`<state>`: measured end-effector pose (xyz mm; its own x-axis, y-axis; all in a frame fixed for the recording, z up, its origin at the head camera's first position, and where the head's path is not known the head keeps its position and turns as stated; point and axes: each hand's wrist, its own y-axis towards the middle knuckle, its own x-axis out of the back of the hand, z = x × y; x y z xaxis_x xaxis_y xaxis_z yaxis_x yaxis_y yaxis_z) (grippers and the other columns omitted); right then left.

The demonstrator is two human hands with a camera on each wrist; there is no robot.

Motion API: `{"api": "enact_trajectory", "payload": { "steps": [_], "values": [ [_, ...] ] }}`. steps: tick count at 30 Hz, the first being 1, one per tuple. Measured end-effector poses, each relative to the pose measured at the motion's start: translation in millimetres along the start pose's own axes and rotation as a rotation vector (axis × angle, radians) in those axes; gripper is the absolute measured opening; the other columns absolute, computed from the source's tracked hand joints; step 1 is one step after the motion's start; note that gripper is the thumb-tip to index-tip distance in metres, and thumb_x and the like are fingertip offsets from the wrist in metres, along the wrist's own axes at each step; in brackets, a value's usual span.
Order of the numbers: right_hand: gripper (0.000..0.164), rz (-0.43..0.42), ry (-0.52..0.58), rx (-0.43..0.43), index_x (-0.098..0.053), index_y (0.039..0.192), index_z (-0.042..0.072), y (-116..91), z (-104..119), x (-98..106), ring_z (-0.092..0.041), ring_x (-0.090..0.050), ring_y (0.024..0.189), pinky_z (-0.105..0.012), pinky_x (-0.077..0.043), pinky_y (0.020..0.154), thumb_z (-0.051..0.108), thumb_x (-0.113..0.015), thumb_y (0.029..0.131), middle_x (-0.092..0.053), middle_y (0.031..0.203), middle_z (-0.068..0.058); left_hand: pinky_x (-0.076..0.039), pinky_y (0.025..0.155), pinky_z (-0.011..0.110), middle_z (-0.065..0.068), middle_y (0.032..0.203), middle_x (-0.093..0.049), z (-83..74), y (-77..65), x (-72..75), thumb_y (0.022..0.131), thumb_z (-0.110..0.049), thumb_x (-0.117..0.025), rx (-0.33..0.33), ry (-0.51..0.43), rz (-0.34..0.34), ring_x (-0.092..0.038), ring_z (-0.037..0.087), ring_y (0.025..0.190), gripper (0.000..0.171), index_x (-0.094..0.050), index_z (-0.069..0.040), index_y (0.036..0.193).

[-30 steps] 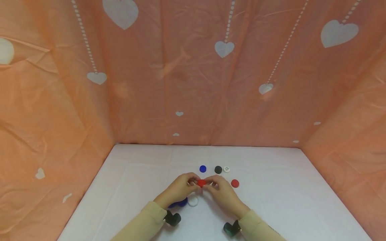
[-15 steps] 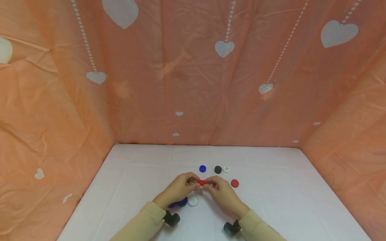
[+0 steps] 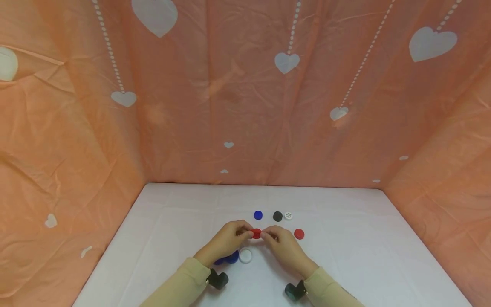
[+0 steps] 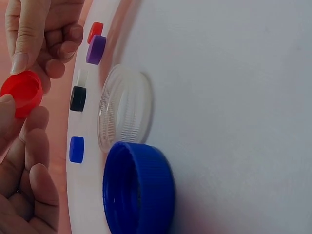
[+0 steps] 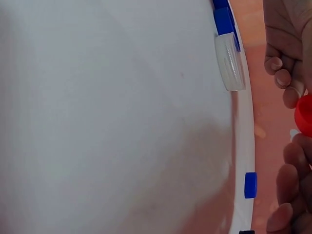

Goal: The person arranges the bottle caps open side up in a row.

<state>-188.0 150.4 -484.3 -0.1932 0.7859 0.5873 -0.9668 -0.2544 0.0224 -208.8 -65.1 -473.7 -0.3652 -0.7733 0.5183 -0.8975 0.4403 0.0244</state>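
A red bottle cap (image 3: 256, 233) is held between both hands above the white table. My left hand (image 3: 230, 236) pinches its left edge with thumb and fingers. From the other side, my right hand (image 3: 281, 245) pinches the right edge. In the left wrist view the hollow inside of the red cap (image 4: 22, 92) faces the camera, with a thumb on either side. Only part of the red cap (image 5: 304, 114) shows at the border of the right wrist view. Close below the left hand lie a large blue cap (image 3: 232, 257), partly covered by the wrist, and a clear whitish lid (image 3: 245, 256).
Beyond the hands lie a small blue cap (image 3: 258, 215), a black cap (image 3: 278, 216) and a white cap (image 3: 288, 216). Another red cap (image 3: 299, 233) lies right of the right hand. A purple cap (image 4: 96, 49) shows in the left wrist view. Orange curtains surround the table (image 3: 345, 238).
The red cap has turned between the fingers, tilting edge-on half a second ago and showing a broader face now. The hands stay in nearly the same place, and the loose caps have not moved.
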Motion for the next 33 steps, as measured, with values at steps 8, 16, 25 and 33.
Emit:
{"api": "enact_trajectory", "payload": {
  "steps": [8, 16, 25, 33],
  "values": [
    [0.024, -0.001, 0.000, 0.001, -0.069, 0.103, 0.024, -2.5, 0.8, 0.3, -0.014, -0.058, 0.082, -0.030, -0.050, 0.075, 0.043, -0.057, 0.095, -0.066, 0.091, 0.004, -0.047, 0.074, 0.033, -0.004, 0.090, -0.067, -1.4, -1.2, -1.4, 0.096, -0.029, -0.062, 0.009, 0.007, -0.008, -0.057, 0.012, 0.080, 0.012, -0.069, -0.020, 0.099],
    [0.023, -0.006, 0.018, 0.001, -0.068, 0.110, 0.025, -4.7, 0.1, -0.3, -0.012, -0.060, 0.086, -0.028, -0.051, 0.079, 0.041, -0.059, 0.095, -0.067, 0.099, 0.008, -0.048, 0.073, 0.033, -0.003, 0.090, -0.067, -6.2, -3.2, -1.7, 0.096, -0.028, -0.061, 0.041, -0.036, -0.004, -0.058, 0.014, 0.080, 0.011, -0.068, -0.022, 0.101],
    [0.022, -0.023, -0.014, 0.038, -0.065, 0.117, 0.026, -4.7, 0.9, -3.1, -0.010, -0.060, 0.087, -0.027, -0.051, 0.077, 0.019, -0.061, 0.096, -0.066, 0.095, 0.010, -0.047, 0.074, 0.034, -0.002, 0.089, -0.068, -6.1, -3.3, -2.8, 0.096, -0.026, -0.062, 0.041, -0.042, 0.013, -0.060, 0.017, 0.080, 0.010, -0.067, -0.019, 0.102],
    [0.030, -0.009, -0.021, 0.057, -0.061, 0.121, 0.020, -5.4, 0.6, -6.6, -0.011, -0.059, 0.079, -0.026, -0.050, 0.071, 0.020, -0.067, 0.092, -0.063, 0.091, 0.009, -0.049, 0.074, 0.035, -0.003, 0.084, -0.067, -3.9, -3.4, -6.2, 0.096, -0.024, -0.061, 0.020, 0.015, 0.016, -0.061, 0.013, 0.078, 0.010, -0.062, -0.016, 0.103]
  ]
}}
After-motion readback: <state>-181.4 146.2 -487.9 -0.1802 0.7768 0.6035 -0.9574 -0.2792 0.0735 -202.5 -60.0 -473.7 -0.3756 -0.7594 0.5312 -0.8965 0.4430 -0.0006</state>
